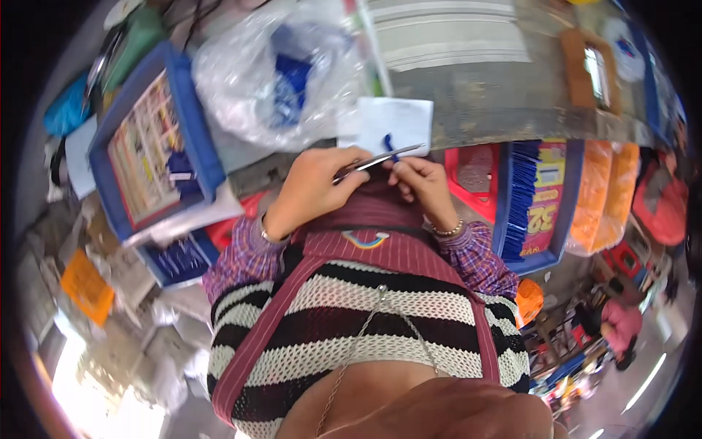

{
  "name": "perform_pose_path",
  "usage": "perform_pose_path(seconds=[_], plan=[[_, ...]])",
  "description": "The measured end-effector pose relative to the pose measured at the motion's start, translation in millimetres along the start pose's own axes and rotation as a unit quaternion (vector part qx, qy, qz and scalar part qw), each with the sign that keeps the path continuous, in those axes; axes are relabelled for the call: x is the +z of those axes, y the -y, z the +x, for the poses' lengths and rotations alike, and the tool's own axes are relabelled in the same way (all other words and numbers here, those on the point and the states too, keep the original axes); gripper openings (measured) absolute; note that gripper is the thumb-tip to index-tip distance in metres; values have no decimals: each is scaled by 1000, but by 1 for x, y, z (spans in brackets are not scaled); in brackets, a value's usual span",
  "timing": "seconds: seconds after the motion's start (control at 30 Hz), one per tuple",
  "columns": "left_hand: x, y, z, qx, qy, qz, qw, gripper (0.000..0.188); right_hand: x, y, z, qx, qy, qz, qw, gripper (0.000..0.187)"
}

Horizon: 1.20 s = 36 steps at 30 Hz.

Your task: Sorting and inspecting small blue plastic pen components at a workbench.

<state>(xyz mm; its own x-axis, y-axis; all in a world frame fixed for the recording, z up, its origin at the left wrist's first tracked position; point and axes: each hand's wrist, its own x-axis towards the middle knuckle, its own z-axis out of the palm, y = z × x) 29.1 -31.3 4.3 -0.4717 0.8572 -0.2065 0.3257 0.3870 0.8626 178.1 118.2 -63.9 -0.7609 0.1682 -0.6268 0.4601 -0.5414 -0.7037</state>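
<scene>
Over the maroon apron (373,208), we see the left hand (318,183), fingers closed round a slim pointed metal tool (380,159). Right hand (428,186): fingers pinching a dark-blue strip (388,140), seen against white paper (414,121).

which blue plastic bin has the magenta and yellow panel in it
The rectangular blue plastic bin on the person's right, holding dark blue strips beside the magenta and yellow panel; the upper-left blue bin and lower-left blue bin show none.

Slim metal tool (380,158) slanted across blue strip (388,140)
</scene>
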Motion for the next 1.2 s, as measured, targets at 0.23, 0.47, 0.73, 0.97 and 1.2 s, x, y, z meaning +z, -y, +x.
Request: perform_pose_path(seconds=[0.23,0.47,0.73,0.97,1.2], plan=[[5,11,-5,-12,-21,24,999,18,4,0,-1,-4,-9,4,1000,21],[8,14,-1,-2,-20,33,999,17,7,0,-4,-11,-31,-32,999,21],[9,14,1,-22,11,67,997,19,9,0,-4,-13,-39,-39,998,21],[9,17,-2,9,-11,69,998,17,16,2,-10,-20,-74,-96,992,19],[8,8,5,-48,5,66,997,14,12,-3,-2,-48,-46,-100,993,18]])
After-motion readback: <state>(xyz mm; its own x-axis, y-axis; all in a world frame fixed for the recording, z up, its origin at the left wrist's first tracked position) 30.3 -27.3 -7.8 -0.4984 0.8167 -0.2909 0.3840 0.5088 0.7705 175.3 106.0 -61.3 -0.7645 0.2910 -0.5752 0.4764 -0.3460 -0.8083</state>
